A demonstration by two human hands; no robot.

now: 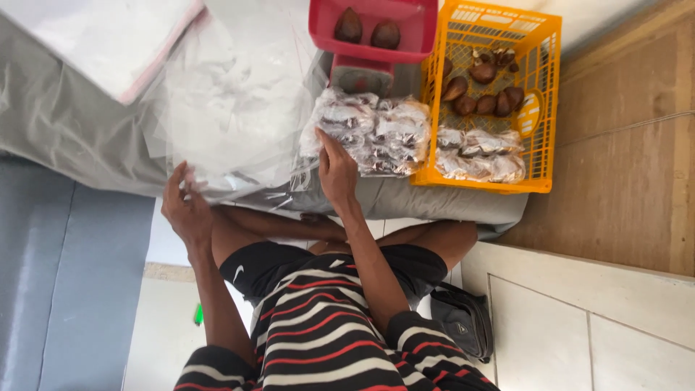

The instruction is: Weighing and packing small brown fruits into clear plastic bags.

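Hands at a grey-covered surface (87,137): left hand (187,206) with fingers curled on the near edge of a heap of clear plastic bags (232,108); right hand (337,170) laid flat, fingers extended, on a pile of filled clear packets (376,134) just beside the heap. Beyond the packets, a red scale tray (362,32) carrying two brown fruits (367,30); to the right, touching the pile, an orange crate (543,108) with more brown fruits and filled packets inside.

Clear plastic bags (232,108): loose crumpled pile, touching left hand (187,206). Packed fruit bags (376,130): stacked flat, under right hand (337,170) fingertips.
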